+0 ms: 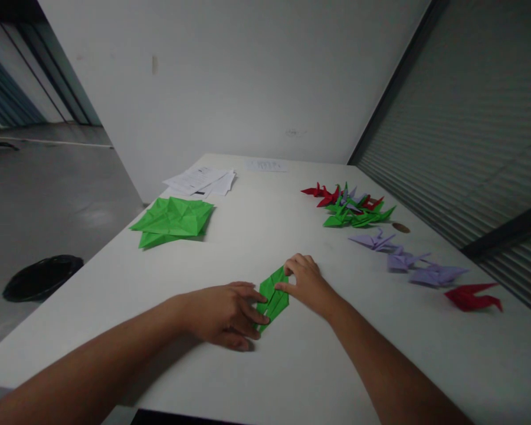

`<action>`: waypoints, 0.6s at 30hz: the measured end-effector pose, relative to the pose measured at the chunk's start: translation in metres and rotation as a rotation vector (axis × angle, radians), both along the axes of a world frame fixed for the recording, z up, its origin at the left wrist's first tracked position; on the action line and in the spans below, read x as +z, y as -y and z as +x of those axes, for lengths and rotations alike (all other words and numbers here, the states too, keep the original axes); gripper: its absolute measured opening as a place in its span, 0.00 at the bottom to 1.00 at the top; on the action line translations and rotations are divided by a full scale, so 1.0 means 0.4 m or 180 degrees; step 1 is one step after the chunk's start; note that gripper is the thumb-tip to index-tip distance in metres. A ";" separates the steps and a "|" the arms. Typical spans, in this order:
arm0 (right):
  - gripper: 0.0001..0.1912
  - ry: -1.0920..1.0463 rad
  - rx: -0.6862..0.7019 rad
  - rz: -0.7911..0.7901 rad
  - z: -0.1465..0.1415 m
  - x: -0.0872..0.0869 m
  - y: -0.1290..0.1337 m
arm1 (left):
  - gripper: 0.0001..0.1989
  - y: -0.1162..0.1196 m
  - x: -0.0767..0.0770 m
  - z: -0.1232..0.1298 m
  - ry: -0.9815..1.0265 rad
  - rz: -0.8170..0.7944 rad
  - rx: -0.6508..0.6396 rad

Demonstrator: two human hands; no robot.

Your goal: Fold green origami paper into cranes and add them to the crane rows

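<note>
A folded green paper [274, 298] lies on the white table between my hands, its long axis tilted up to the right. My left hand [230, 316] rests with its fingers spread, the fingertips on the paper's left and lower edge. At the paper's upper right, my right hand [303, 282] pinches the edge between thumb and fingers. Creases and a lengthwise seam show on the paper's upper face.
Creased green sheets [172, 218] lie at the left, with printed papers [199, 180] behind. Red, green and purple folded birds [354, 209] are heaped back right; purple birds [436, 274] and a red bird [471, 297] sit nearer. A black bin [42, 277] stands on the floor.
</note>
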State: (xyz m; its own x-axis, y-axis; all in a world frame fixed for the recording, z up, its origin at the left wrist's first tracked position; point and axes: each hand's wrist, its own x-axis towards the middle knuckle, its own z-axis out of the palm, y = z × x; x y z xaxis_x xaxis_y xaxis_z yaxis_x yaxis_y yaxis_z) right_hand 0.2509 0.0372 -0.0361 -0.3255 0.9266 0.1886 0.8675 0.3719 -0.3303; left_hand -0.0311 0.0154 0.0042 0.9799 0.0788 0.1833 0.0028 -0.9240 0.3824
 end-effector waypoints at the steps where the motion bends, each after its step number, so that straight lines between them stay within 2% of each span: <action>1: 0.18 -0.0003 0.0006 -0.0002 -0.001 0.003 0.001 | 0.12 0.002 0.001 0.003 -0.0004 -0.0004 0.0013; 5: 0.17 -0.0026 0.0125 0.0050 -0.004 0.012 0.004 | 0.14 0.018 -0.001 0.027 0.0198 -0.0024 -0.0077; 10: 0.16 -0.0034 0.0222 0.0113 0.001 0.010 0.005 | 0.21 0.039 -0.021 0.058 0.0315 0.0281 0.0504; 18: 0.16 -0.0041 0.0220 0.0085 0.002 0.009 0.006 | 0.20 0.043 -0.024 0.066 0.0035 0.0577 0.0598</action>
